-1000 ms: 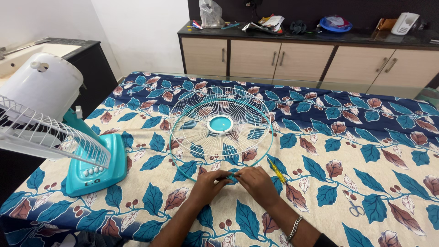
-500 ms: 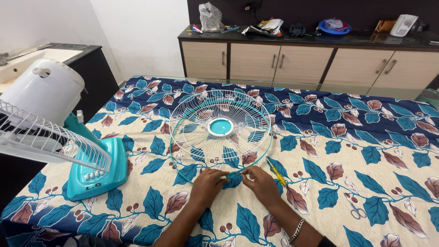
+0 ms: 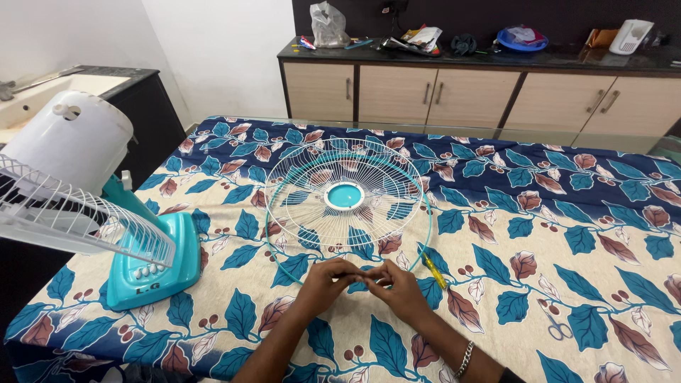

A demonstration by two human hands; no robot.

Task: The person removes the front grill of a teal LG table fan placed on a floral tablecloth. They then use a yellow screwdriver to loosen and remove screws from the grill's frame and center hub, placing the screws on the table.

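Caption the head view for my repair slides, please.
Both hands, left hand and right hand, pinch the teal rim of a fan grille.

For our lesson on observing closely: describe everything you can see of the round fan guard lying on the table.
The fan guard is a round grille of thin white wires radiating from a teal centre disc, with a teal rim band. It lies flat on the leaf-patterned tablecloth. The left hand and right hand pinch its near rim.
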